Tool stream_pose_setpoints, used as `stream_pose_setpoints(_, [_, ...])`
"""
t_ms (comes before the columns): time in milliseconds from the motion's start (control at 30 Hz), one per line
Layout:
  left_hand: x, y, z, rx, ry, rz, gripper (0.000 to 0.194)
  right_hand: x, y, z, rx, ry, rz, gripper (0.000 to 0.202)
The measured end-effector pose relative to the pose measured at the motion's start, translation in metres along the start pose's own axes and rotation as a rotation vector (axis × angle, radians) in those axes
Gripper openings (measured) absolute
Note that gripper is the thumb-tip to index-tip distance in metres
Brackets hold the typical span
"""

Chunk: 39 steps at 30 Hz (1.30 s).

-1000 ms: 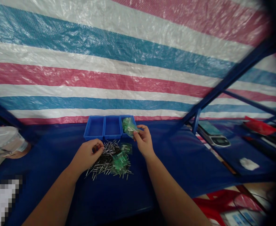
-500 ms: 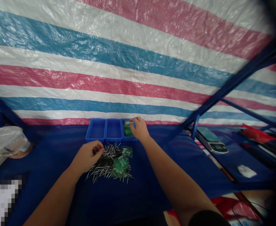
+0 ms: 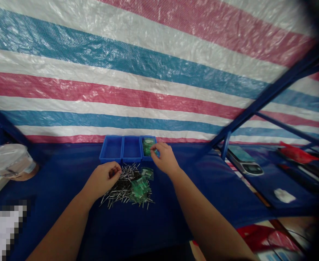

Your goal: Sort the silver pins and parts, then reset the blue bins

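On the blue table lies a loose pile of thin metal pins or nails (image 3: 118, 194). My left hand (image 3: 103, 179) is at the pile's upper left edge, fingers curled in to the thumb; whatever they hold, if anything, is hidden. Small clear packets with green in them (image 3: 140, 189) rest on the pile's right side, and another packet (image 3: 147, 173) lies just above. Behind the pile stands a blue three-part bin (image 3: 132, 160). Its right compartment contains green packets (image 3: 148, 144). My right hand (image 3: 166, 158) hovers at that compartment's front right corner, thumb and fingers apart with nothing visible between them.
A digital scale (image 3: 248, 163) stands to the right, with a crumpled white piece (image 3: 284, 195) in front of it. A lidded clear tub (image 3: 12, 163) sits at the left. Blue metal bars (image 3: 246, 112) slant up at the right, before a striped plastic sheet (image 3: 137, 79).
My right hand has drawn back from over the right compartment toward me and slightly right, uncovering the green packets. My left hand has stayed by the pile.
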<state>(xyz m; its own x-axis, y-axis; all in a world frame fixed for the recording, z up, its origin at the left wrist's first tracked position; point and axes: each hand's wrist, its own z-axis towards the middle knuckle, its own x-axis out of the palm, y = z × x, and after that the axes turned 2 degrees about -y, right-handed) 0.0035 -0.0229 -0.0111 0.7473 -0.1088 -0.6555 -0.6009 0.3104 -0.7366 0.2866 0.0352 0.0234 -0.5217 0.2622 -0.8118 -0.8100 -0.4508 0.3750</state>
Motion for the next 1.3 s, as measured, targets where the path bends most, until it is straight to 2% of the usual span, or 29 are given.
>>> stream_pose_setpoints(100, [0.001, 0.0, 0.0, 0.017, 0.01, 0.02, 0.009, -0.011, 0.01, -0.032, -0.13, 0.208, 0.205, 0.023])
stream_pose_setpoints(233, [0.003, 0.0, -0.001, 0.037, 0.016, 0.04, 0.011, -0.007, 0.009, -0.062, -0.147, 0.326, 0.229, 0.044])
stream_pose_setpoints(333, [0.005, -0.002, -0.001, 0.053, 0.035, 0.028, 0.011, 0.004, 0.003, -0.072, -0.101, 0.333, 0.173, 0.046])
stream_pose_setpoints(533, [0.011, -0.016, -0.004, 0.178, 0.115, 0.027, 0.008, 0.021, -0.001, -0.072, -0.018, 0.225, 0.108, 0.032])
stream_pose_setpoints(667, [0.014, -0.02, -0.006, 0.203, 0.148, 0.026, 0.008, 0.027, -0.006, -0.071, 0.118, 0.058, 0.1, 0.022])
stream_pose_setpoints(833, [0.014, -0.015, -0.005, 0.164, 0.139, 0.014, 0.011, 0.03, -0.014, -0.074, 0.286, -0.155, 0.328, 0.036])
stream_pose_setpoints(933, [0.011, -0.014, -0.004, 0.156, 0.123, 0.006, 0.013, 0.025, -0.015, -0.068, 0.259, -0.244, 0.396, 0.026])
stream_pose_setpoints(1033, [0.009, -0.014, -0.004, 0.162, 0.114, 0.004, 0.014, 0.015, -0.015, -0.05, 0.182, -0.315, 0.345, 0.011])
stream_pose_setpoints(1200, [0.009, -0.011, -0.003, 0.163, 0.094, 0.004, 0.014, 0.006, -0.022, -0.004, 0.158, -0.404, 0.319, 0.017])
stream_pose_setpoints(1300, [0.007, -0.01, -0.002, 0.149, 0.086, 0.006, 0.012, 0.012, -0.034, 0.024, 0.194, -0.356, 0.315, 0.022])
